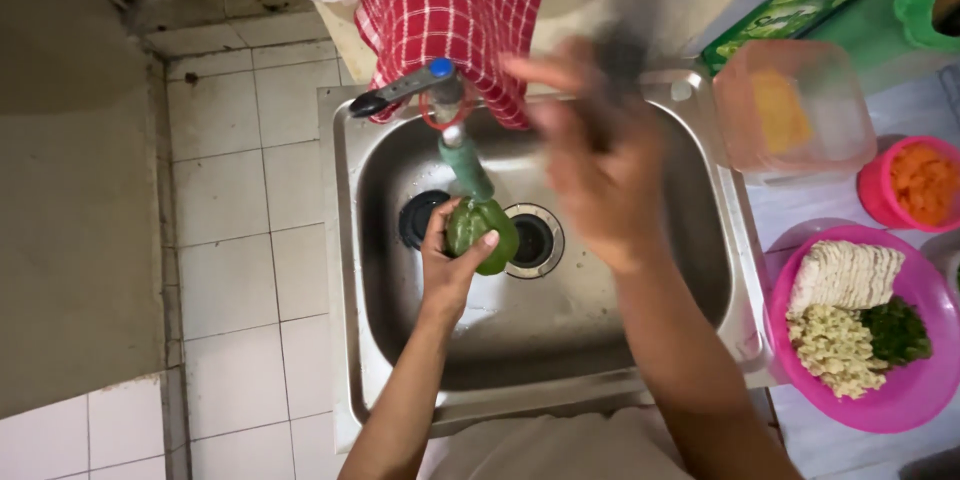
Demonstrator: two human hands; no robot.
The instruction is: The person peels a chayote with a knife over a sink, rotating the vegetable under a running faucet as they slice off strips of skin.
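Observation:
My left hand (447,262) grips a green bell pepper (483,231) over the steel sink (372,270), right under the green spout of the tap (462,162). My right hand (592,155) is raised above the sink's back right part. It is blurred by motion and seems to hold a dark object (620,55), though I cannot make out what it is. The drain (535,240) lies just right of the pepper, and a dark plug (415,217) lies to its left.
A red checked cloth (450,10) hangs behind the tap. Right of the sink stand a clear tub (795,110) with something orange, a pink cup of orange pieces (915,185) and a pink bowl (890,395) of cut food. White wall tiles (235,240) are at left.

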